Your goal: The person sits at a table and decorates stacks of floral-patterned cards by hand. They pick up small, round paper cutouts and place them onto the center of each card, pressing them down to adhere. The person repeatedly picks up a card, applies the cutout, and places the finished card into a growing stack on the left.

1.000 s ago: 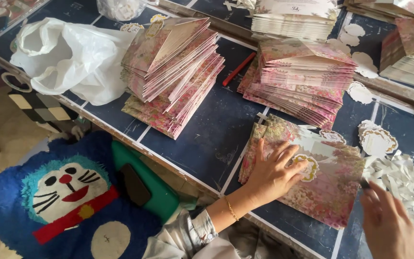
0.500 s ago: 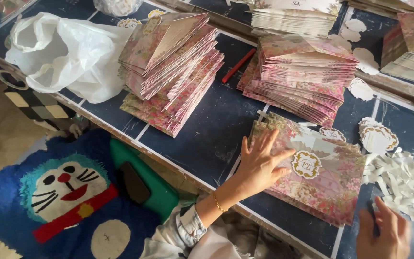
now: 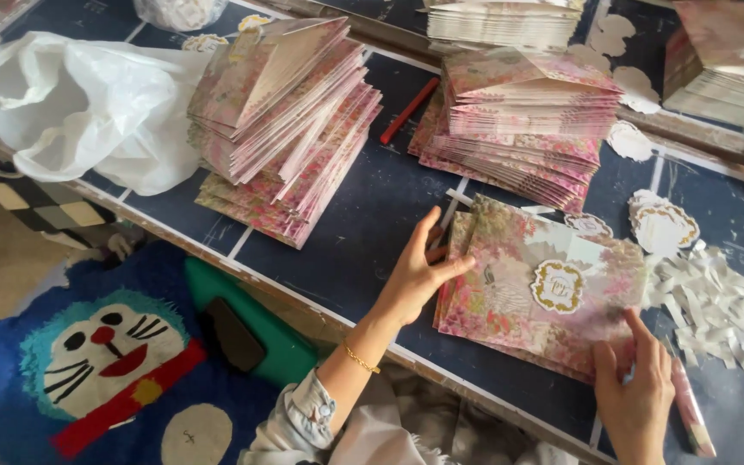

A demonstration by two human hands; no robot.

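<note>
Hands, two: the left hand [image 3: 415, 275] and right hand [image 3: 635, 392] press flat, unclenched, on the envelope [image 3: 536, 293] on the tabletop [image 3: 363, 215], beside two envelope stacks [image 3: 286, 120], a red pen [image 3: 409, 110] and paper scraps [image 3: 716, 301].

Home craft workshop (envelope stacks [image 3: 523, 120], paper scraps [image 3: 716, 306], cartoon rug [image 3: 88, 362]).

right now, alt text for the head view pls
Two bare hands square up a small stack of pink floral envelopes on a dark table: left hand at its left edge, right hand at its lower right corner. Taller envelope stacks lie behind.
</note>
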